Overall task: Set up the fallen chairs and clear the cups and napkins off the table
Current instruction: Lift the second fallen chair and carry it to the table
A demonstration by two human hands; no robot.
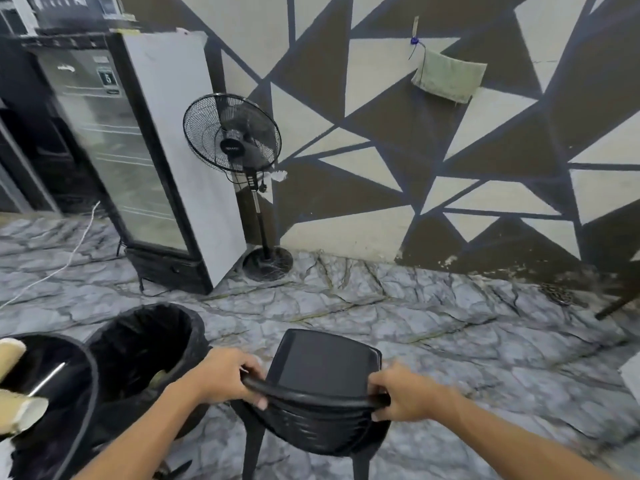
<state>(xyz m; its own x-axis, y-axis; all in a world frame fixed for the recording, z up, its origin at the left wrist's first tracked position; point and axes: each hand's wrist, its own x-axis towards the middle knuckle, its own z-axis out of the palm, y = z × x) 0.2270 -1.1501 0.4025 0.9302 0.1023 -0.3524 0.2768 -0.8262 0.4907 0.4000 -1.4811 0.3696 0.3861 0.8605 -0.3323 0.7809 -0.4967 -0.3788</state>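
Observation:
A black plastic chair (322, 368) stands upright on the marble-patterned floor, straight below me, its seat facing away. My left hand (227, 374) grips the left end of its curved backrest rail. My right hand (401, 393) grips the right end of the same rail. Two pale paper cups (20, 412) show at the far left edge, over a black bin. No table or napkins are in view.
Two black lined bins (145, 344) stand left of the chair, one touching its left side. A glass-door fridge (131, 161) and a black standing fan (239, 140) stand against the patterned wall. A white cable (69, 258) trails across the floor. A dark furniture leg (620, 304) enters at right.

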